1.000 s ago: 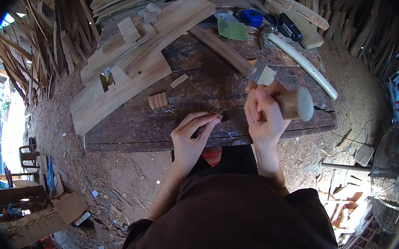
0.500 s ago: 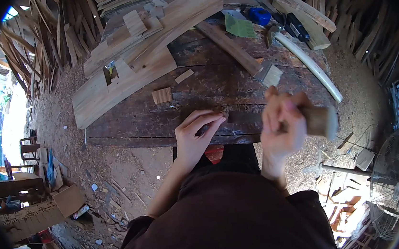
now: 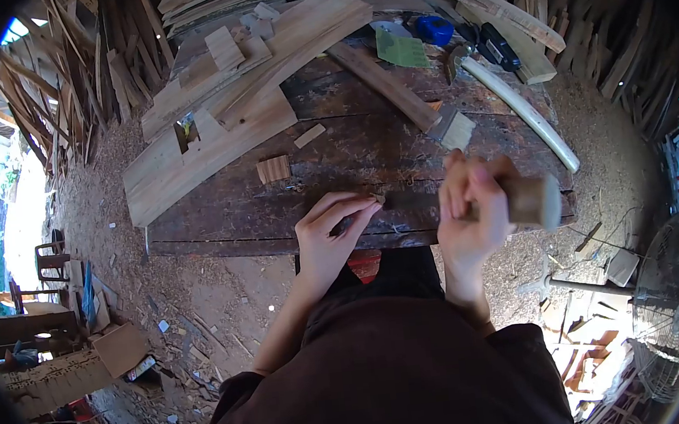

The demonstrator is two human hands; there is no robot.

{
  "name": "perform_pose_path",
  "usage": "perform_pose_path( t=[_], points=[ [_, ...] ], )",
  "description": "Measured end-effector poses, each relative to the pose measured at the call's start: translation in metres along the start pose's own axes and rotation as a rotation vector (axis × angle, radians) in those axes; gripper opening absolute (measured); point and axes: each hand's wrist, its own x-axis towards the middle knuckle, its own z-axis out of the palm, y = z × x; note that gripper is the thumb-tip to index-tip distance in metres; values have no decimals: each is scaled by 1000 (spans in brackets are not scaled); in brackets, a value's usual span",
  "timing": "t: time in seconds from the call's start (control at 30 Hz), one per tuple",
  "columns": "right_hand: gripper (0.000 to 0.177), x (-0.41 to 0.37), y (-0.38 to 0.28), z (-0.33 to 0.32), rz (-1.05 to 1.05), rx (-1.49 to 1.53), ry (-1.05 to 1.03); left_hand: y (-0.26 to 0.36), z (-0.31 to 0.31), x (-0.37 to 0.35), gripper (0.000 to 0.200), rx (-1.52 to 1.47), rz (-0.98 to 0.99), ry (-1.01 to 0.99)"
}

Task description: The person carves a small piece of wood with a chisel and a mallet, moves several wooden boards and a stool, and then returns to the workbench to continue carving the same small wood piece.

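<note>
My left hand (image 3: 326,228) rests at the near edge of the dark wooden workbench (image 3: 225,215), thumb and fingertips pinched together on a small wooden piece (image 3: 380,199). To its right, my right hand (image 3: 474,214) is raised near the bench edge, fingers curled round a thick wooden tool (image 3: 531,202). That tool has a pale, blunt end pointing right and is smeared by motion; its exact kind cannot be made out. Beyond the left hand lie a small striped wood block (image 3: 274,169) and a thin wood strip (image 3: 310,136). A wide brush-like tool (image 3: 457,131) lies beyond the right hand.
Cut boards (image 3: 211,155) cover the bench's left side. A long wooden bar (image 3: 384,85), a green paper (image 3: 401,49), a blue tape measure (image 3: 435,29) and a curved pale stick (image 3: 522,113) lie further back. At right stands a fan (image 3: 675,302).
My right hand and the wooden tool have shifted slightly left. The left hand keeps its pinch in nearly the same place. The whole view has shifted a little.
</note>
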Motion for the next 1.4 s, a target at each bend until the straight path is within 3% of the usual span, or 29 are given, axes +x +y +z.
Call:
perform_pose_path(
  t=[0.1, 0.3, 0.37, 0.4, 0.6, 0.7, 0.77, 0.9, 1.03, 1.17, 1.23, 1.3, 1.4],
  points=[
    [11, -7, 12, -4, 7, 74, -66, 1, -1, -2, 13, -16, -24, -14],
    [17, 0, -1, -5, 85, -61, -84, -3, 1, -1, 11, 3, 30, 4],
    [17, 1, -7, -11, -173, -151, -288, -4, 1, -2, 13, 5, 49, 6],
    [16, 0, -10, -10, -213, -252, -281, -3, 1, -2, 13, 8, 47, 19],
    [17, 14, 13, -15, 10, -144, -480, 0, 4, 9, 32, -10, -124, -76],
    [23, 29, 14, -15, 74, -108, -629, -12, 19, 19, 23, -197, -222, -60],
    [23, 41, 16, -16, 153, -58, -818, -5, 24, 29, 19, -133, -153, -59],
    [18, 47, 4, -17, 42, -139, -970, -10, 44, 36, 20, -152, -83, 2],
    [20, 40, -13, -30, -15, -199, -928, -4, 36, 28, 21, -148, -79, 59],
    [22, 21, -17, -44, 12, -156, -686, 6, 14, 2, 24, -75, -130, 11],
    [20, 15, -24, -42, -154, -187, -605, -1, 7, -3, 23, 12, 114, 4],
    [19, 9, -32, -39, -187, -97, -639, 4, 4, -5, 19, 55, 128, -28],
    [23, 1, -41, -34, -367, -74, -858, 5, 4, -9, 18, 130, 121, -50]
  ],
)
